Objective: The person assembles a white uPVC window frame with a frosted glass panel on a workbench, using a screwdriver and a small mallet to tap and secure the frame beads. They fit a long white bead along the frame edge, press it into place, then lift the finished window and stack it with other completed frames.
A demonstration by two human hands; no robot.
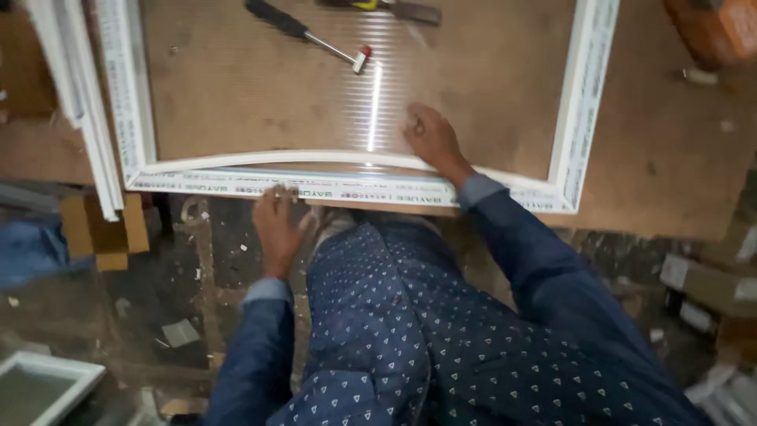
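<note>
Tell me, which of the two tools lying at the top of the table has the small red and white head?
The hammer with the black handle and thin metal neck, lying inside the white frame. The other tool, at the top edge, has a yellow-marked handle and a flat brownish end.

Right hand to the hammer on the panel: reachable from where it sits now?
Probably yes. The right hand rests flat on the ribbed clear panel inside the white frame. The hammer lies farther up the same sheet, and nothing stands between them. The arm looks bent, so some stretch seems left.

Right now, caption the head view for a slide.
Left hand and right hand press on a white frame lying on a workbench, hammer beyond.
</note>
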